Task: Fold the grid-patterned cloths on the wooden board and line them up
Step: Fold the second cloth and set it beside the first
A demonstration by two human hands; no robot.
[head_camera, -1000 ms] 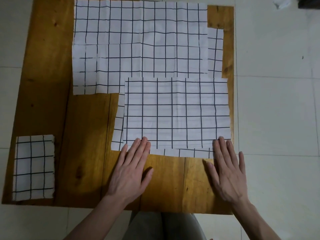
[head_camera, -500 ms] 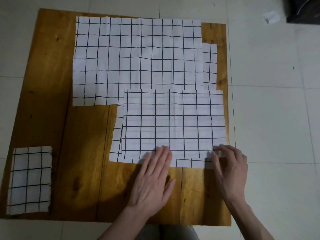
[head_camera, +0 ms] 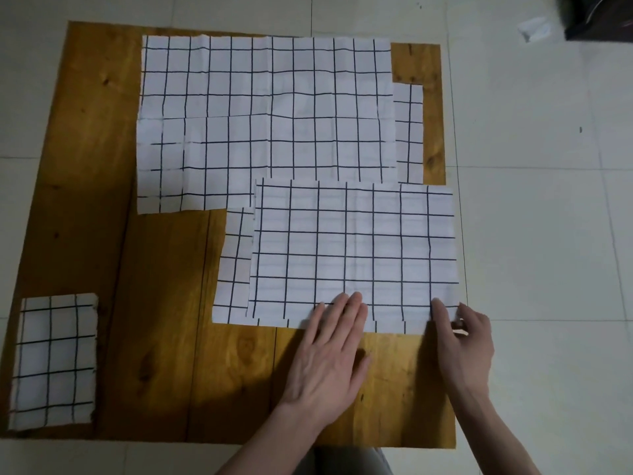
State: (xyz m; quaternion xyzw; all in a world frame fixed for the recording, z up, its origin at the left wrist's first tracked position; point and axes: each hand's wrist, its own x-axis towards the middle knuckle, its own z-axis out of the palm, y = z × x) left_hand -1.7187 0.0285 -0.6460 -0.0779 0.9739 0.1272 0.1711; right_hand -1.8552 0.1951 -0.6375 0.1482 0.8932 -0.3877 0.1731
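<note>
A wooden board [head_camera: 171,303] lies on the tiled floor. A white grid-patterned cloth, folded once [head_camera: 352,248], lies at the board's right front, on top of another cloth whose edges stick out at left and front. A large spread cloth [head_camera: 267,121] covers the far half. A small folded cloth [head_camera: 54,361] sits at the near left corner. My left hand [head_camera: 329,354] lies flat, fingertips on the folded cloth's near edge. My right hand [head_camera: 462,337] pinches that cloth's near right corner.
Light floor tiles [head_camera: 548,234] surround the board. A dark object [head_camera: 599,15] and a white scrap [head_camera: 534,29] lie on the floor at the far right. My grey-clad knee [head_camera: 346,461] shows below the board's near edge.
My left hand slid right along the cloth's near edge. My right hand went from lying flat to pinching the near right corner. The camera tilted so the board sits lower in view.
</note>
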